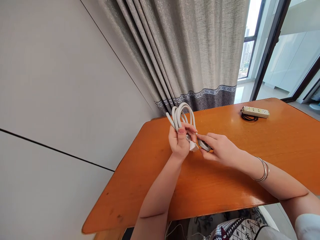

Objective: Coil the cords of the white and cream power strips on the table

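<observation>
My left hand (180, 138) is closed around a coiled white cable (178, 116), whose loops stand up above the fingers. A white block-shaped piece (193, 146) shows just below the left fingers, between the two hands; I cannot make out its kind. My right hand (220, 148) pinches a small grey piece (204, 145) between thumb and fingers, close beside the coil. The fingers cover part of that piece, so its exact kind is unclear. Both hands are held over the middle of the orange-brown wooden table (150, 186).
A cream power strip (256, 111) with its black cord (249, 117) bundled beside it lies toward the table's far right. Grey curtains (200, 50) hang behind the table. A pale panelled wall (62, 83) runs along the left, and a dark-framed sliding glass door (268, 50) stands at the right.
</observation>
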Motion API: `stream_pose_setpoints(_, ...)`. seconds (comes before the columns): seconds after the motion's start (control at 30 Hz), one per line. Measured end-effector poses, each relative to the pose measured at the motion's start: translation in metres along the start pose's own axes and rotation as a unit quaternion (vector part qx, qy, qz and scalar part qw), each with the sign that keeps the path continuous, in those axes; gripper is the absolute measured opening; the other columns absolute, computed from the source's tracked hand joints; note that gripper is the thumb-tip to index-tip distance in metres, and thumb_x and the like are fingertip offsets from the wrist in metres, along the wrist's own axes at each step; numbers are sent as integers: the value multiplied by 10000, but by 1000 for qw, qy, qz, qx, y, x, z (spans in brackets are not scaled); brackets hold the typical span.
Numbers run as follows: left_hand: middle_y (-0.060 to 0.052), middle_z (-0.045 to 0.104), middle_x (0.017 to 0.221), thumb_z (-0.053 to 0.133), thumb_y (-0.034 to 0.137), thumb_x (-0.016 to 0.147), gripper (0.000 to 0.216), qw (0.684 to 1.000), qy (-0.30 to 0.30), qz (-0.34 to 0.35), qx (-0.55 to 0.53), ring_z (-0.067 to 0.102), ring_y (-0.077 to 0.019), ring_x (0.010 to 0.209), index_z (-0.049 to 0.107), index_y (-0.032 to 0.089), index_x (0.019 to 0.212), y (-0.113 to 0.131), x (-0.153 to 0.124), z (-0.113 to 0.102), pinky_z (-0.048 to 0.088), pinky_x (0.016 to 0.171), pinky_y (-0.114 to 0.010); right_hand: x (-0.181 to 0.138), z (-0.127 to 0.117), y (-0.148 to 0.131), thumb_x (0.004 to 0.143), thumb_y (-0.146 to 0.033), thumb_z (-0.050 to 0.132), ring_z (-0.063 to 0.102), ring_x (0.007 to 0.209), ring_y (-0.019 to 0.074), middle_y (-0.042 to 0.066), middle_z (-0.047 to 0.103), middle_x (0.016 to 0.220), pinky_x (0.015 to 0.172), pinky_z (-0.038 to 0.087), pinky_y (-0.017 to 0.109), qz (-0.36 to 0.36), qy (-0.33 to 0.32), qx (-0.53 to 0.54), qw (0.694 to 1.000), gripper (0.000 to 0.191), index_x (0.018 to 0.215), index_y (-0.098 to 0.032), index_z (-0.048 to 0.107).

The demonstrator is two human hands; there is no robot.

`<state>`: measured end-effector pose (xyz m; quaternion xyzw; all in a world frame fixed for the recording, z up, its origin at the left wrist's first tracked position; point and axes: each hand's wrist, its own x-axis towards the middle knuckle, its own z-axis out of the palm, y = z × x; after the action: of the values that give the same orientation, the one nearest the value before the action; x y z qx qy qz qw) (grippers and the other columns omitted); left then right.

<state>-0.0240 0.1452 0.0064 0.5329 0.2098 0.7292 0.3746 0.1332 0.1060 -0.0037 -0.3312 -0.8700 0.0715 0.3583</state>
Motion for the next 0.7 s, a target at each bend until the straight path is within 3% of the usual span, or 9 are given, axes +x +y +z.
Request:
stream_pose_setpoints(0.13,-19,676,646,687,618,798,475,999,-32,4,7,581,-101,436,562,171,698,-3,-5,4,466,424,-211,0,-9,-5,882,-245,530,503,630,122,18,602,761,610,400,240,15,7,57,998,163,1020,-170,574)
stream_pose_setpoints(0.23,-44,705,731,631,621,844,465,999,-34,23,18,657,-126,562,629,164,763,-2,-7,6,541,553,-244,0,-13,-10,881,-275,549,478,579,97,-16,596,760,573,373,219,48,27,138,989,195,1044,-197,474)
stream_pose_setpoints(0.33,-74,734,821,615,622,854,460,995,-81,17,49,701,-162,682,677,166,845,-7,-10,3,572,651,-283,0,-14,-16,891,-316,566,429,507,89,-56,530,694,525,327,215,67,27,176,982,240,1014,-220,384)
stream_pose_setpoints(0.43,-54,727,782,595,585,882,418,987,-127,8,94,674,-145,649,678,175,857,-15,-14,-3,535,598,-252,0,-15,-20,903,-368,581,459,511,104,-53,532,698,529,342,228,96,8,197,976,301,1036,-225,352)
stream_pose_setpoints(0.53,-11,678,679,604,544,893,372,988,-117,0,101,616,-114,564,633,185,801,-19,-16,-6,484,532,-223,-1,-16,-22,913,-433,591,508,540,116,-13,607,777,551,380,243,121,-7,210,970,394,1133,-206,355)
stream_pose_setpoints(0.63,23,604,587,634,566,864,409,993,-98,-45,50,557,-93,472,551,190,725,-14,-14,-1,442,455,-201,-4,-20,-21,935,-542,542,536,555,120,11,651,821,573,411,257,64,-3,183,981,522,1271,-178,376)
stream_pose_setpoints(0.7,46,555,550,652,588,839,453,990,-93,-102,-12,496,-75,384,487,193,691,-8,-10,4,382,377,-185,-5,-24,-18,955,-602,468,551,568,124,5,654,789,612,443,272,-3,45,154,987,520,1268,-186,455)
